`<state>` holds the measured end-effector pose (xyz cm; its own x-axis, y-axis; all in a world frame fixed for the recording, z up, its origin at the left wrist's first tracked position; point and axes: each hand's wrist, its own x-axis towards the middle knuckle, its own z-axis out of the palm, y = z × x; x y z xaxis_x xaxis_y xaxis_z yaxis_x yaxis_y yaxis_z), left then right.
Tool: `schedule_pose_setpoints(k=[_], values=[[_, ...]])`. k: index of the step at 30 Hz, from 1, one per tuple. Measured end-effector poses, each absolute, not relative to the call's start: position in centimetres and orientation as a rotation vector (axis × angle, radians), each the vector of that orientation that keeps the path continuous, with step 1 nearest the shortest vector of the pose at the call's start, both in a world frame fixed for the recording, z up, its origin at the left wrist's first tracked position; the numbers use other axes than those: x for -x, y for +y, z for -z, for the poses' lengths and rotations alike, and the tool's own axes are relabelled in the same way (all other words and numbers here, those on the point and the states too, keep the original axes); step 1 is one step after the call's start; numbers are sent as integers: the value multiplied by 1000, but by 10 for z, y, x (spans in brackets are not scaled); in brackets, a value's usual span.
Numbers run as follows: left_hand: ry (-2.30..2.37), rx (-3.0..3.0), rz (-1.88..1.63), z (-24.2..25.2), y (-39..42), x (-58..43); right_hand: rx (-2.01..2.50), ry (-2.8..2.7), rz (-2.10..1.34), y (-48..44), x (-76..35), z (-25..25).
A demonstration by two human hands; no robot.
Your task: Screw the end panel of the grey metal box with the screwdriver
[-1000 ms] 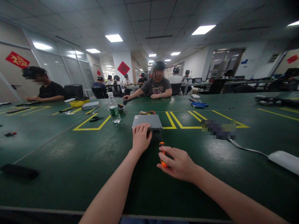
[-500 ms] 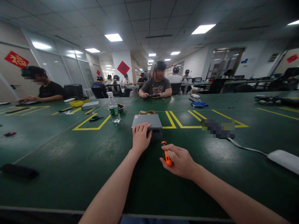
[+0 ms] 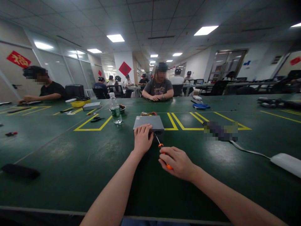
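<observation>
A grey metal box (image 3: 149, 121) with coloured wires (image 3: 148, 114) at its back sits on the green table in front of me. My left hand (image 3: 143, 138) rests on the box's front left part, its fingers over the top and front edge, steadying grip shown by the thumb at the front. My right hand (image 3: 176, 161) is wrapped round the orange and black handle of a screwdriver (image 3: 168, 166). The screwdriver's shaft slants up and left, its tip near the front face of the box, beside my left thumb. Whether the tip touches the box is too small to tell.
Left of the box stand a water bottle (image 3: 115, 110) and a small bowl (image 3: 122, 109). Blue gloves (image 3: 201, 106) lie further back on the right. A white cable runs to a white object (image 3: 285, 163). A person (image 3: 160, 84) sits across the table.
The screwdriver's tip has moved left along the front of the box, and its handle tilts more to the left. My left hand stays on the box. The person opposite has lowered their hands.
</observation>
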<state>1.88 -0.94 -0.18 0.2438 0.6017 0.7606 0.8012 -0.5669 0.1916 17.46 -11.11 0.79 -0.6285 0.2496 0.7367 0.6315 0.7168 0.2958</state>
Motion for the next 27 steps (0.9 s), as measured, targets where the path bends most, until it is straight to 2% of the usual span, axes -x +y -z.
schedule_pose_setpoints(k=[16, 23, 27], values=[[-1309, 2286, 1205, 1, -10, -18, 753, -2259, 707, -106, -166, -4], [-1288, 2324, 1177, 3, -8, -16, 763, -2432, 486, -114, -163, -6], [-1290, 2332, 1162, 3, -8, -16, 718, -2412, 507, -113, -165, -8]])
